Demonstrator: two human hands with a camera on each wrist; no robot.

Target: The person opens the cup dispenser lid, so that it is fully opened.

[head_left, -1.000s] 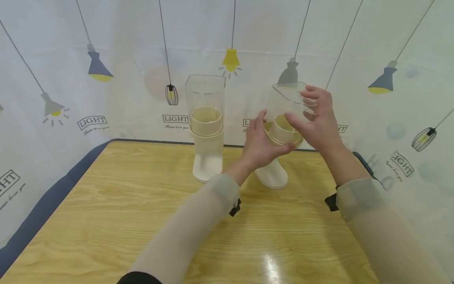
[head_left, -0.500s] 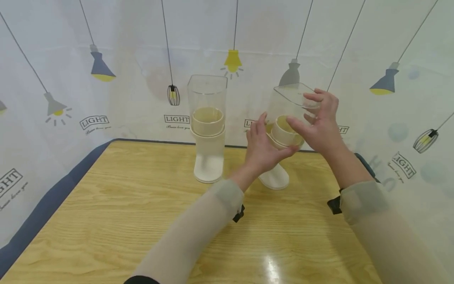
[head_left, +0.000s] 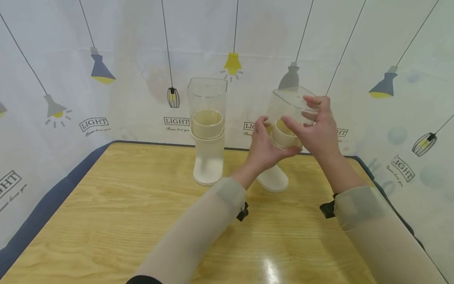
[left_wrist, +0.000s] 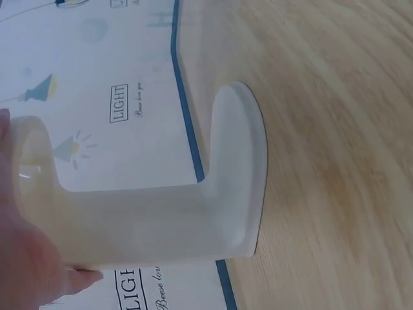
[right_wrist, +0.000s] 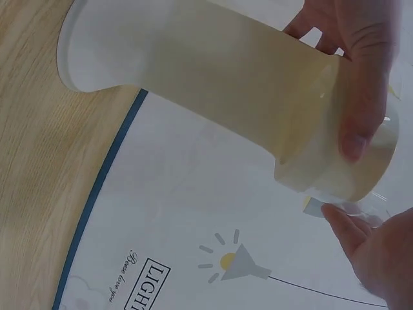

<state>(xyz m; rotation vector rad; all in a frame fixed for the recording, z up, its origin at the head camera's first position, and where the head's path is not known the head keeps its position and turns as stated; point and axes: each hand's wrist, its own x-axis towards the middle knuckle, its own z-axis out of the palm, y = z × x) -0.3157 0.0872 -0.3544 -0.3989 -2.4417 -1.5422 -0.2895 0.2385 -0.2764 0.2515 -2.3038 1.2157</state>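
A cream stand with a round ring on top and a flat foot (head_left: 272,180) stands at the right on the table, the ring turned toward the right. My left hand (head_left: 264,152) grips this ring, thumb in front; in the left wrist view the stand's column (left_wrist: 142,223) rises from its foot. A clear container (head_left: 285,103) sits in the ring, slightly tilted. My right hand (head_left: 320,132) holds the container's right side between thumb and fingers. In the right wrist view my right thumb (right_wrist: 352,236) touches the clear wall just past the ring (right_wrist: 310,145).
A matching cream stand (head_left: 209,157) with a clear container (head_left: 207,92) stands upright to the left. The wooden table (head_left: 124,213) has a dark blue edge at the back. Behind it hangs a cloth (head_left: 134,59) printed with lamps.
My left hand has shifted slightly right around the ring. My right thumb and fingers have moved a little on the container. The head view has moved slightly; the stands stay put.
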